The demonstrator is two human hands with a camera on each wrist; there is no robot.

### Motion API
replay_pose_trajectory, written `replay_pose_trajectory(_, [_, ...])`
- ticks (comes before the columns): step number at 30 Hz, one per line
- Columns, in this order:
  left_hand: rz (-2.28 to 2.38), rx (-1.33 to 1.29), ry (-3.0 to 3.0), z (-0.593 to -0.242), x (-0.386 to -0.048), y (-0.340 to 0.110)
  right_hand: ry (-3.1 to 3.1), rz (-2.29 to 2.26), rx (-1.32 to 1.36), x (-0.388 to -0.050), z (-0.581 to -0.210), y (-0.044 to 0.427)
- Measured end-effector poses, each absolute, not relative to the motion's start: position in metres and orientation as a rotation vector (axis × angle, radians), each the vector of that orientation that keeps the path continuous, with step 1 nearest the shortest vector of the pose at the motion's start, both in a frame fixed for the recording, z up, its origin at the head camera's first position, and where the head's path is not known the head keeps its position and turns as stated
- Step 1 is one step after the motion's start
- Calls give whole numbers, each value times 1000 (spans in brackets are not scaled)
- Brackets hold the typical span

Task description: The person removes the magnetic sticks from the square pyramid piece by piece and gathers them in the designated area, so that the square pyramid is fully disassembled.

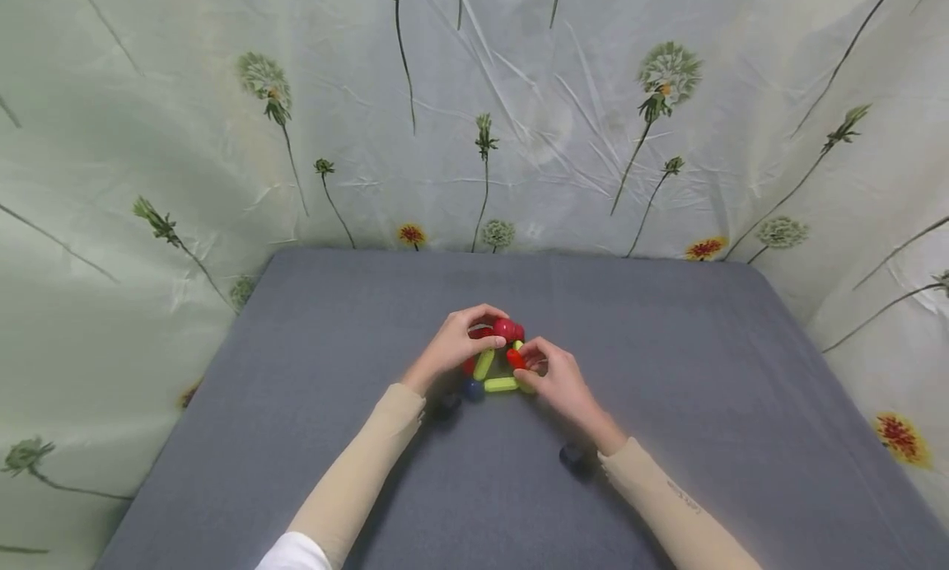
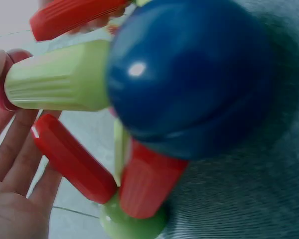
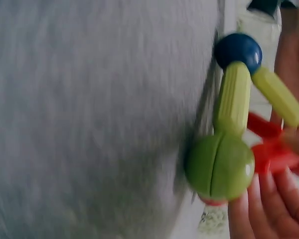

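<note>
A small frame of toy sticks and balls stands on the grey table. At its top, my left hand [image 1: 460, 341] holds a red ball [image 1: 504, 330] between thumb and fingers. My right hand [image 1: 562, 382] pinches a red stick [image 1: 516, 358] on the frame's right side. Down at the base, a blue ball [image 1: 473, 390] joins two yellow-green sticks, one lying flat [image 1: 500, 384] and one slanting upward [image 1: 484, 364]. A green ball [image 3: 219, 167] sits at the near right corner, and the red stick's lower end appears close to it. Another green ball [image 2: 132, 219] bears further red sticks [image 2: 74, 159].
Grey cloth covers the table [image 1: 334, 323]. Behind and beside it hangs a pale curtain [image 1: 445, 183] printed with flowers. Two dark, blurred shapes show near the wrists, one by the left [image 1: 447, 405] and one by the right [image 1: 577, 460].
</note>
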State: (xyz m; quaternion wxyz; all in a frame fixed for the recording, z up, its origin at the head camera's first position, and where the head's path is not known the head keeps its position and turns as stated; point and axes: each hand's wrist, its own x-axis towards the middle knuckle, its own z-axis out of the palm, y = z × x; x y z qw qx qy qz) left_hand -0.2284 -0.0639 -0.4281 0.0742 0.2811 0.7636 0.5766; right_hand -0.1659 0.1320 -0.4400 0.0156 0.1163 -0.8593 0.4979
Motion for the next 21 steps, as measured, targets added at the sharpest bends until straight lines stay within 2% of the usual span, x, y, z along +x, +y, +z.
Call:
replay_pose_trajectory(6, [1702,861,2267,-400,-207,-67,-2635,1662,312,-179,-439,140])
replay_pose_trajectory(10, [1669,893,2266,-397,-203,-68,-2638,1582,398,-192,-447,142])
replay_pose_trajectory(14, [1660,908,2256,-400,-203,-67,-2649,1579,488,-198,-450,141])
replay_pose_trajectory(21, [1708,880,2233,-430,-220,-65,-2668,1540,513,-200,-450,139])
